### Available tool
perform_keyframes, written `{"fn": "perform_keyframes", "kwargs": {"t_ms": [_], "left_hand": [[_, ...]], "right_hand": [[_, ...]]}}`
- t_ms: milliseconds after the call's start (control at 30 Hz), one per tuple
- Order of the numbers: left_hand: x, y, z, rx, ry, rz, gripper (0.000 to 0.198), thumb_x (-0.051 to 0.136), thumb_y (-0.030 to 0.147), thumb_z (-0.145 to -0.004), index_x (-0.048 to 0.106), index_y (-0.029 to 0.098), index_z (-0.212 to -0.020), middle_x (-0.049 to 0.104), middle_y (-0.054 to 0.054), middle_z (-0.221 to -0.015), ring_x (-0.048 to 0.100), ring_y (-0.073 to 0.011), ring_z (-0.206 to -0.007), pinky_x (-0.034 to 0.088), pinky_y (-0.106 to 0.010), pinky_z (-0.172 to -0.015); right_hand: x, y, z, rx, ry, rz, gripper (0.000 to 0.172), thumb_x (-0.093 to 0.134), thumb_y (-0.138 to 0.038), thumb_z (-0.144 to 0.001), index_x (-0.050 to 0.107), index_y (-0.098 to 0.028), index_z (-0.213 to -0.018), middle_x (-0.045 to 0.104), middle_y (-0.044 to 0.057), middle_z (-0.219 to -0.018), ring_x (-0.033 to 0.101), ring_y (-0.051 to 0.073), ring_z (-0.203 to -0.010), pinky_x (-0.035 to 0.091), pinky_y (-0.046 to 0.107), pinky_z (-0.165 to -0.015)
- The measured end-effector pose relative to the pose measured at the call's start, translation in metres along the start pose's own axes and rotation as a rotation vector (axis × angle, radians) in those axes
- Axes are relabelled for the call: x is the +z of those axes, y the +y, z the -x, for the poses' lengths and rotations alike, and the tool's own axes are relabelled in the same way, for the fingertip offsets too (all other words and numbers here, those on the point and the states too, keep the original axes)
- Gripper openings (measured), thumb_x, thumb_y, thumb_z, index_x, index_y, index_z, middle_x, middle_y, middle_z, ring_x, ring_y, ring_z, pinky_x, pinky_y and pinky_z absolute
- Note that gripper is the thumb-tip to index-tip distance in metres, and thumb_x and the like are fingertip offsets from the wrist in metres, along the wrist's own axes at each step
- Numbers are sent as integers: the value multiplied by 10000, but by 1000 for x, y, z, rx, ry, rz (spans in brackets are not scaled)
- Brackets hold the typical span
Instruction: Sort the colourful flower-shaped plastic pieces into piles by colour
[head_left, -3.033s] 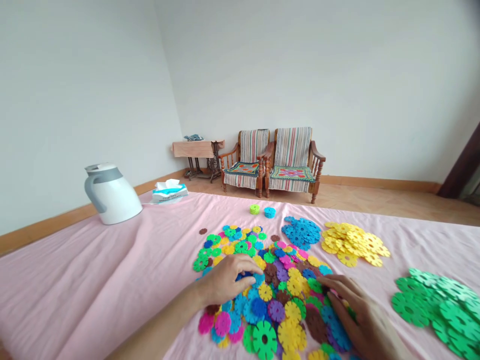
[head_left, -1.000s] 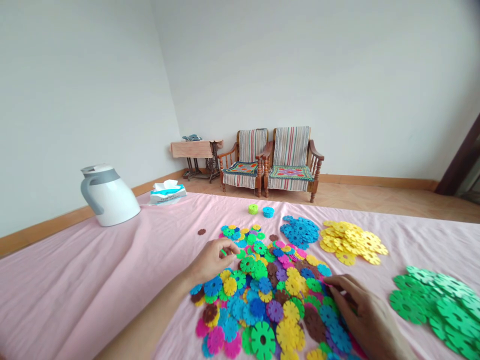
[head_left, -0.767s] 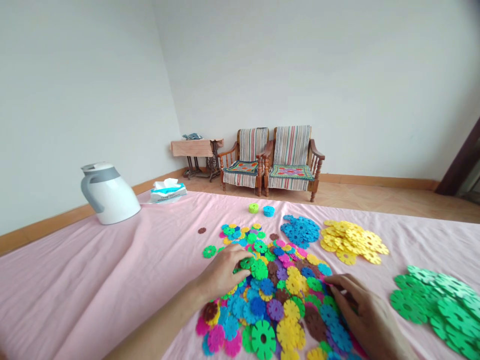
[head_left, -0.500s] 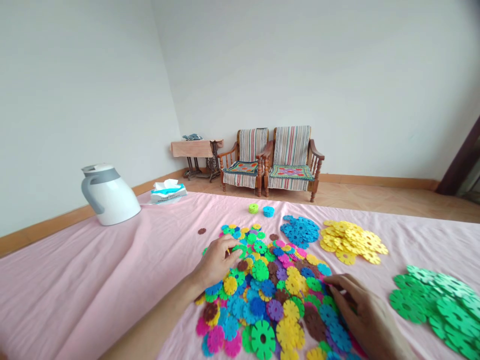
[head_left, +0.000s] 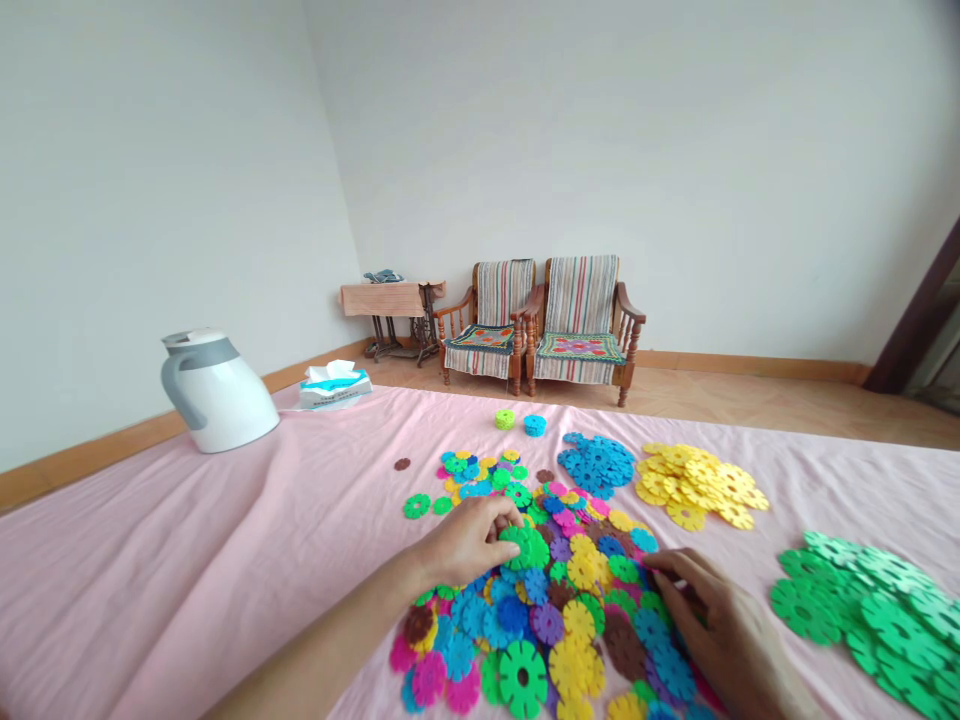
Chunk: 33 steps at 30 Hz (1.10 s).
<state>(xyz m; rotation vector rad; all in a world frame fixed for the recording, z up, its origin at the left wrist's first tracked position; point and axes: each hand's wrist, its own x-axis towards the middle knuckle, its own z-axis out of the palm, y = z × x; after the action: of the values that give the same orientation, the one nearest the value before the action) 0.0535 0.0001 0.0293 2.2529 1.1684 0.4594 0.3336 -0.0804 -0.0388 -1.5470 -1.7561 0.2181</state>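
Note:
A mixed heap of colourful notched plastic discs (head_left: 547,622) spreads over the pink cloth in front of me. My left hand (head_left: 474,538) reaches into its middle, with thumb and fingers closed on the edge of a green notched disc (head_left: 523,548). Along the heap's right side lies my right hand (head_left: 724,625), fingers bent and tips close together. A bit of pink disc (head_left: 648,560) shows at those fingertips; the palm hides what lies under it. Near the left wrist, a loose green disc (head_left: 417,506) rests on the cloth.
Sorted piles of blue discs (head_left: 596,465), yellow discs (head_left: 697,483) and green discs (head_left: 874,610) lie to the right. Two small stacks, lime (head_left: 505,420) and blue (head_left: 535,426), stand behind the heap. A white jug (head_left: 225,395) and tissue box (head_left: 335,386) are at left.
My left hand has moved right and slightly nearer across the heap, from its left side to the green disc, uncovering green discs behind it. My right hand has hardly moved.

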Motion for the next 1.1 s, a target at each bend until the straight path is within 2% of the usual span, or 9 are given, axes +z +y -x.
{"fn": "perform_keyframes", "kwargs": {"t_ms": [167, 333, 433, 533, 667, 767, 900, 1000, 1100], "left_hand": [[3, 6, 4, 39, -11, 132, 160, 608, 171, -716, 631, 153, -874, 540, 24, -691, 474, -109, -615, 360, -192, -558], [5, 8, 11, 158, 34, 127, 73, 633, 184, -734, 640, 157, -801, 554, 14, -762, 492, -122, -715, 372, -212, -660], [9, 3, 11, 105, 86, 193, 88, 600, 233, -773, 604, 147, -788, 508, 23, -715, 456, -106, -647, 364, -204, -601], [13, -4, 10, 70, 116, 266, 107, 539, 244, -817, 575, 147, -791, 478, 36, -662, 454, -98, -605, 364, -196, -568], [16, -7, 11, 76, 133, 307, 121, 521, 239, -834, 591, 150, -876, 552, 14, -721, 539, -119, -656, 423, -213, -616], [14, -3, 13, 112, 192, 244, 141, 542, 206, -819, 647, 165, -905, 616, -26, -839, 577, -150, -774, 452, -246, -709], [12, 10, 18, 158, 263, 185, 200, 558, 155, -802, 692, 201, -943, 637, -35, -881, 582, -158, -818, 461, -261, -744], [15, 24, 25, 180, 225, 221, 293, 592, 130, -777, 661, 216, -1048, 657, -24, -889, 595, -150, -801, 472, -251, -737], [22, 33, 31, 217, 171, 257, 412, 614, 120, -767, 594, 220, -1166, 661, -6, -828, 605, -135, -760, 483, -241, -742]], "right_hand": [[1, 3, 1, 7, -15, 16, 276, 414, -394, -889, 632, -239, -960, 668, 53, -973, 630, 196, -884, 503, 288, -756], [1, 0, 1, -18, 9, 30, 262, 412, -358, -892, 634, -232, -952, 666, 51, -951, 631, 197, -874, 502, 296, -763], [5, -9, 0, -55, 26, 34, 246, 425, -335, -886, 643, -231, -932, 671, 50, -923, 635, 197, -858, 505, 298, -757], [10, -28, -3, -117, 34, 30, 223, 444, -321, -878, 648, -237, -902, 672, 43, -906, 637, 192, -853, 507, 293, -747], [14, -63, -6, -176, -6, -3, 218, 422, -272, -885, 638, -243, -891, 663, 40, -903, 627, 190, -883, 501, 295, -757], [19, -81, -5, -164, 12, -49, 229, 400, -250, -888, 629, -245, -879, 654, 34, -860, 626, 186, -842, 499, 294, -728], [28, -87, 0, -108, 85, -151, 196, 437, -296, -869, 620, -247, -920, 653, 32, -868, 624, 187, -824, 500, 284, -701], [33, -89, 5, -36, 48, -234, 195, 467, -365, -863, 594, -241, -943, 646, 19, -812, 612, 161, -705, 485, 235, -578], [34, -90, 8, -28, 7, -263, 196, 462, -385, -871, 570, -226, -836, 617, -4, -703, 567, 130, -586, 441, 203, -498]]}}
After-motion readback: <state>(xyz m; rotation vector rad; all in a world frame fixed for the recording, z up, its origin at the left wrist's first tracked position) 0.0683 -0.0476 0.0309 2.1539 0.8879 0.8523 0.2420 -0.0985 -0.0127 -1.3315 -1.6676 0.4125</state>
